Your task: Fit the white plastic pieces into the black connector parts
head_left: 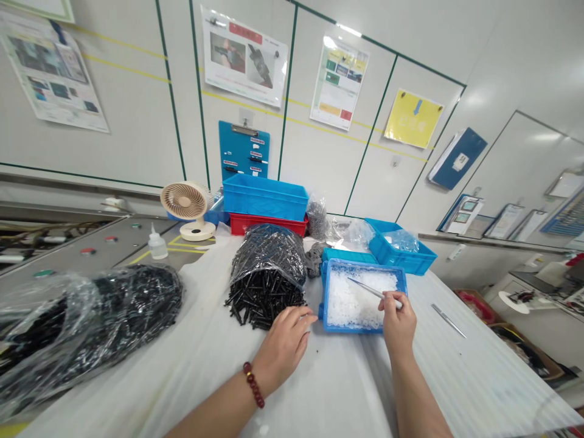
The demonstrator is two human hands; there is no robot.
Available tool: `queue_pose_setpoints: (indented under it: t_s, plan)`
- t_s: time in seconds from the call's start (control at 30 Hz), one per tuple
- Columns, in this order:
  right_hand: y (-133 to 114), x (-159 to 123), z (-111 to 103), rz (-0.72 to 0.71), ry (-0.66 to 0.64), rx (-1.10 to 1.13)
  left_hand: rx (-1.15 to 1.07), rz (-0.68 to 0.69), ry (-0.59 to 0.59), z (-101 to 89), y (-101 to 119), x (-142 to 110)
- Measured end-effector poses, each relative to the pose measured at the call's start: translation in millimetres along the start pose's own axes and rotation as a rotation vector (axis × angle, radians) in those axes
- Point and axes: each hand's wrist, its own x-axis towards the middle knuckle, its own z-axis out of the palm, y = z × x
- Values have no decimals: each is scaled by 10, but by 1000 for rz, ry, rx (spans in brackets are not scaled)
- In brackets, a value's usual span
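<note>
Right hand (pixel 398 322) pinches tweezers (pixel 371 291) pencil-style, tips reaching into the blue tray (pixel 329 304) at 12 o'clock; left hand (pixel 285 347) lies half-open, empty, beside a bag of black parts (pixel 264 286).

On the bench (pixel 474 371), a plastic tray (pixel 365 327) of granules sits in front of a crate (pixel 401 252) and just right of a bag of short rods (pixel 266 274). The left hand (pixel 285 347) rests just in front of that bag, while the right hand (pixel 398 322) holds tweezers (pixel 371 291) over the tray. Loose tweezers (pixel 448 320) lie further right, a larger bag (pixel 91 316) far left. Behind, one stacked crate (pixel 264 198) rests on another (pixel 268 225), with a desk fan (pixel 186 210) and a dropper bottle (pixel 157 244) to their left.
</note>
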Motion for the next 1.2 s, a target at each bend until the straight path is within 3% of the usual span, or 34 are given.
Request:
queue_pose_setpoints:
  t_s: [0.2, 0.4, 0.67, 1.0, 1.2]
  plan:
    - [15, -1, 18, 0, -13, -23, 13, 7, 0, 11, -7, 0]
    - [67, 4, 102, 98, -159, -1, 16, 3, -7, 1, 4, 3]
    - [144, 71, 85, 272, -3, 271, 2, -10, -7, -3, 2, 4]
    - [122, 45, 96, 201, -55, 203, 3, 1, -22, 2, 1, 7]
    - [71, -2, 83, 103, -107, 4, 9, 1, -35, 8, -5, 3]
